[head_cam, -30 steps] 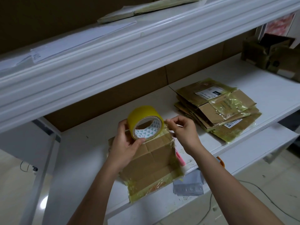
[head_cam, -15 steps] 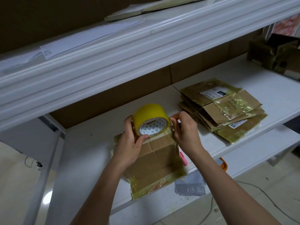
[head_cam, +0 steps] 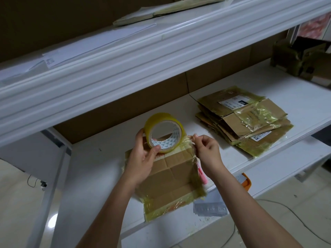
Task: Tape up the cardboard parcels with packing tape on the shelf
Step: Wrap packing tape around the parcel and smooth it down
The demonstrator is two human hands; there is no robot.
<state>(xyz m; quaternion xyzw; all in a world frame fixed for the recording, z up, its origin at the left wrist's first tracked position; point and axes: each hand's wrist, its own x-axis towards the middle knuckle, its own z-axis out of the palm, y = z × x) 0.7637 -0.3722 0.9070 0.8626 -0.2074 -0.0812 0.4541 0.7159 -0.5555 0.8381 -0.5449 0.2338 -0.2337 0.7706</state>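
A flat cardboard parcel [head_cam: 172, 178] with yellowish tape along its edges lies on the white shelf [head_cam: 100, 172]. Above its far edge my left hand [head_cam: 143, 156] grips a roll of yellow packing tape [head_cam: 163, 132], thumb inside the core. My right hand [head_cam: 206, 149] pinches the loose tape end [head_cam: 188, 140] just right of the roll, over the parcel's far right corner. A short stretch of tape runs between roll and fingers.
A stack of taped flat cardboard parcels [head_cam: 245, 120] lies to the right on the same shelf. An open box [head_cam: 300, 58] stands at the far right. A pink item [head_cam: 201, 174], a grey pouch [head_cam: 209, 206] and an orange object [head_cam: 246, 181] sit near the front edge. An upper shelf [head_cam: 143, 56] overhangs.
The roll has tipped so its core faces me more. My right hand has drawn the tape end a little to the right and down, away from the roll.
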